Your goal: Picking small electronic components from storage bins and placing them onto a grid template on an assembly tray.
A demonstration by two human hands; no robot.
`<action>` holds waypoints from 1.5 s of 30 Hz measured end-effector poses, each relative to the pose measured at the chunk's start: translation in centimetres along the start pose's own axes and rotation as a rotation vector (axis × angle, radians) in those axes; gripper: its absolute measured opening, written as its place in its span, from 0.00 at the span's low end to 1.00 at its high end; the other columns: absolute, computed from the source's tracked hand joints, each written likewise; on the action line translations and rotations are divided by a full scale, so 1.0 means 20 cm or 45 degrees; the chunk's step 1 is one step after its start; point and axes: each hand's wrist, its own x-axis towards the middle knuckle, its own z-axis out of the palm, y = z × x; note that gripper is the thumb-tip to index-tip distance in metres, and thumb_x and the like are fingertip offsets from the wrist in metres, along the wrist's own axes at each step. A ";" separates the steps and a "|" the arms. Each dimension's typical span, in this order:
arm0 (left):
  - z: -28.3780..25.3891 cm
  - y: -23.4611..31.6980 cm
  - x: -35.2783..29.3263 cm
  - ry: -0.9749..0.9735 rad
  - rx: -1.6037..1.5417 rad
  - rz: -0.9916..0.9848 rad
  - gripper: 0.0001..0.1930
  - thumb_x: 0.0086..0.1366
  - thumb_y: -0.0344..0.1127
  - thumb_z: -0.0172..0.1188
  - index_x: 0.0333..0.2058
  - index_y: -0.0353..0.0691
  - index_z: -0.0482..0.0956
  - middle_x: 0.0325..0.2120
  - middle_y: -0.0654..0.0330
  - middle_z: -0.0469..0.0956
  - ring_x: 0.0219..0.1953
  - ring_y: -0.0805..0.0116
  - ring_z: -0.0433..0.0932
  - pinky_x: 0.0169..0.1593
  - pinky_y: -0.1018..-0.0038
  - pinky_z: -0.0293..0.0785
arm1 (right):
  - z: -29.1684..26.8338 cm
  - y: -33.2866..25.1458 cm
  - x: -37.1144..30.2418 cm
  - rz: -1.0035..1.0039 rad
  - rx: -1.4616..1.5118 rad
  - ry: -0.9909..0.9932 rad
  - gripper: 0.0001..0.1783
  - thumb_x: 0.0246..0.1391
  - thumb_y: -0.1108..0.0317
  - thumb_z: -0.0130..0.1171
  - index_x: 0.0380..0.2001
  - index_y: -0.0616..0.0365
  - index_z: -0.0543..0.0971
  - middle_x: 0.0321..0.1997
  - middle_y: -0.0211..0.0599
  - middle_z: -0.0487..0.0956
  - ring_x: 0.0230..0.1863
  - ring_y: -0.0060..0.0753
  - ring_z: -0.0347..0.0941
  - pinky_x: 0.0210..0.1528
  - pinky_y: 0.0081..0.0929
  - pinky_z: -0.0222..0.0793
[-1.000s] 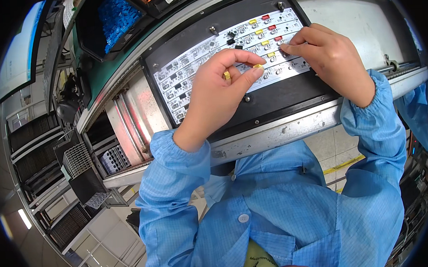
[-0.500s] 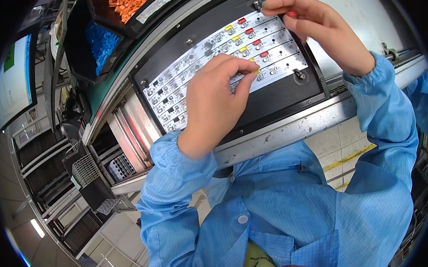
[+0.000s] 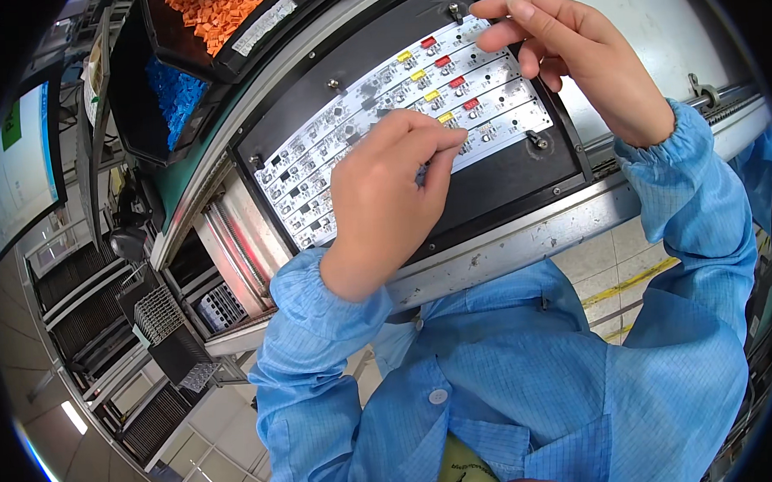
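Note:
A row of white circuit board strips [image 3: 504, 74] lies slantwise in a black fixture tray [image 3: 505, 197] before me. Small yellow connectors [image 3: 432, 95] and red connectors [image 3: 457, 82] sit on several strips in two slanting lines. Over the strip nearest me, my left hand [image 3: 392, 189] is closed in a pinch, its fingertips low at the board; the yellow connector seen in them earlier is now hidden. Above the tray's far right corner hangs my right hand [image 3: 580, 56], fingers curled, thumb over them; whatever they hold is hidden.
Beyond the tray at the upper left stand black bins of orange pieces [image 3: 212, 16] and blue pieces [image 3: 177, 99]. A screen [image 3: 21, 158] is at the far left. A metal rail [image 3: 507, 257] runs along the near side. Clamp posts [image 3: 537, 140] rise from the tray.
My left fingertips stay at the nearest strip, and the yellow connector between them has gone from sight. My right fingers have shifted and curled, hiding the red piece that showed there. The view moved slightly.

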 end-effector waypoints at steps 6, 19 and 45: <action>0.03 -0.03 -0.02 0.119 -0.015 0.064 0.06 0.59 0.26 0.74 0.35 0.43 0.89 0.33 0.64 0.84 0.27 0.65 0.84 0.28 0.72 0.78 | 0.06 -0.12 0.01 0.120 0.130 0.063 0.21 0.76 0.57 0.52 0.59 0.58 0.82 0.41 0.21 0.83 0.32 0.08 0.69 0.35 0.10 0.64; 0.03 -0.03 -0.01 0.116 0.003 0.099 0.06 0.60 0.27 0.73 0.35 0.44 0.89 0.33 0.65 0.84 0.25 0.66 0.83 0.27 0.73 0.77 | 0.07 -0.14 0.02 0.257 0.260 0.122 0.16 0.77 0.62 0.51 0.57 0.60 0.80 0.38 0.20 0.80 0.28 0.08 0.65 0.31 0.09 0.62; 0.05 -0.02 0.01 0.088 -0.069 0.066 0.06 0.60 0.26 0.71 0.35 0.45 0.90 0.33 0.64 0.86 0.26 0.64 0.84 0.28 0.73 0.78 | 0.03 -0.14 0.01 0.235 0.306 0.125 0.14 0.73 0.64 0.56 0.52 0.61 0.82 0.36 0.24 0.79 0.29 0.11 0.65 0.33 0.10 0.62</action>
